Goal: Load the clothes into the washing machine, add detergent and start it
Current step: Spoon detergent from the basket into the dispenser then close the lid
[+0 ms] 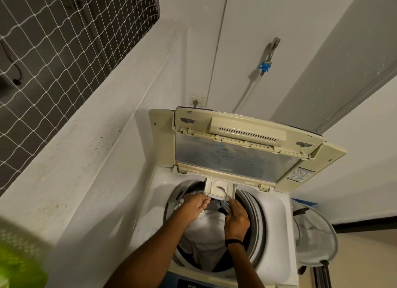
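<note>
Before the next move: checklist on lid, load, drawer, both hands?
1. Lid raised: ok.
2. Clothes inside drum: ok.
3. Detergent drawer pulled out: ok.
4. Left hand grips drawer's left edge: ok.
5. Right hand holds spoon over drawer: ok.
6. Detergent already in drawer: cannot tell.

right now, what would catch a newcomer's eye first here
The washing machine's raised lid fills the middle, folded back toward the wall. Just below it both hands meet at the small detergent drawer above the loaded clothes. The left hand grips the drawer's edge, and the right hand holds a spoon over it.
</note>
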